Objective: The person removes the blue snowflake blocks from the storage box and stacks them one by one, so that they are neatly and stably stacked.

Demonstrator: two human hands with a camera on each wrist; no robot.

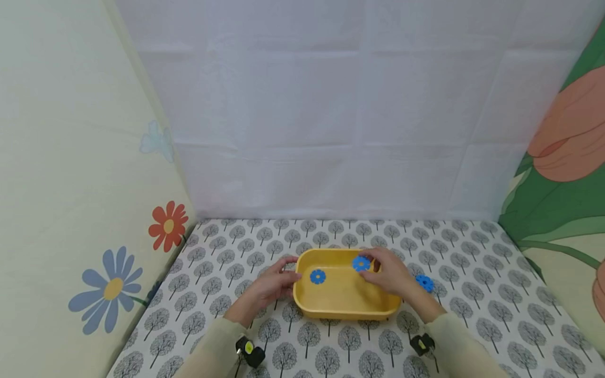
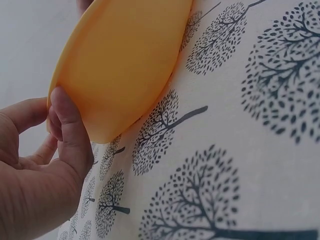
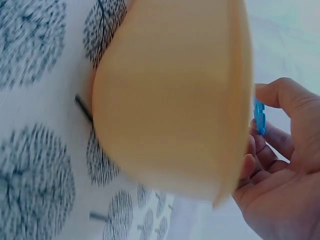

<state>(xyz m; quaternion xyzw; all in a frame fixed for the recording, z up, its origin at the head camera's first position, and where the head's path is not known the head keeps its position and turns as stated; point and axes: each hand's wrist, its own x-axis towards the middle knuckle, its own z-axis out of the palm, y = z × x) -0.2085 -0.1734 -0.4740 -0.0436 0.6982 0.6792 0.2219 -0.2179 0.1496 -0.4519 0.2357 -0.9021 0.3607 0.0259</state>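
Note:
A yellow rectangular basin with rounded corners sits on the tree-print cloth. My left hand pinches its left rim between thumb and fingers; the left wrist view shows the thumb on the outer wall. Over the basin's right end, my right hand pinches a blue flower-shaped disc by its edge. In the right wrist view that disc appears edge-on between thumb and fingers, just beyond the rim. Another blue flower-shaped disc lies inside the basin toward the left.
More blue flower-shaped pieces lie on the cloth right of the basin, beside my right forearm. A white sheet hangs behind the table. Flower-printed panels stand at the left and right.

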